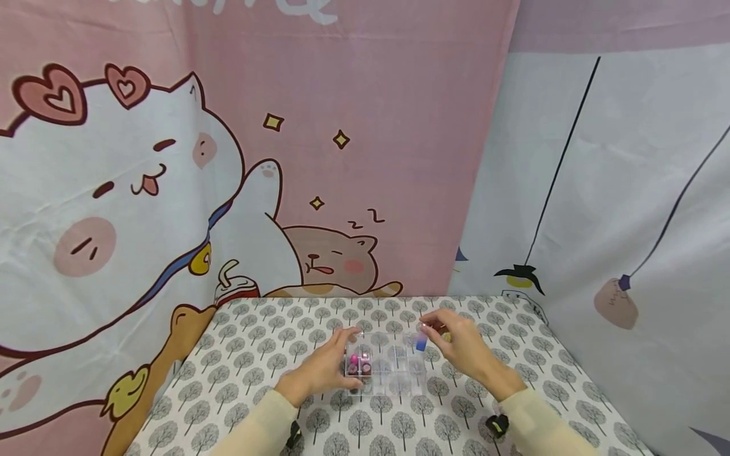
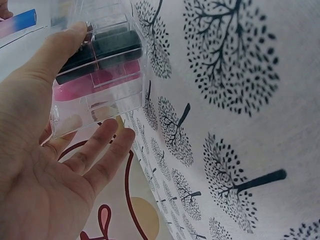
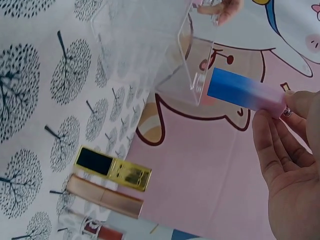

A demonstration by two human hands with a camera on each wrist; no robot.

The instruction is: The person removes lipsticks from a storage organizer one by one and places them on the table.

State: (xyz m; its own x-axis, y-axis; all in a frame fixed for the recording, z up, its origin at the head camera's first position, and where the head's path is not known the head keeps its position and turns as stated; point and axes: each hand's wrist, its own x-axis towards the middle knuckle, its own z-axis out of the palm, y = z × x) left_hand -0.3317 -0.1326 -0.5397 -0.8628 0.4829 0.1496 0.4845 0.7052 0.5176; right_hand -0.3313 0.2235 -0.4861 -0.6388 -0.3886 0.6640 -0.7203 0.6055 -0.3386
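A clear plastic divided organizer (image 1: 393, 383) stands on the cloth-covered table. My left hand (image 1: 327, 362) holds it at its left end, thumb at the near side and fingers at the far side. Lipstick tubes sit in its left compartments; the left wrist view shows a black tube (image 2: 115, 49) and a pink tube (image 2: 107, 82). My right hand (image 1: 456, 339) pinches one end of a rectangular lipstick tube (image 3: 245, 92) that fades from blue to pink. The tube is tilted, apart from the organizer, beside its far right corner.
To the right of the organizer, in the right wrist view, lie a gold and black lipstick (image 3: 112, 167), a rose-gold tube (image 3: 105, 196) and a clear tube with a red part (image 3: 102, 230). A cartoon-print curtain (image 1: 399, 158) hangs behind the tree-print tablecloth (image 1: 274, 361).
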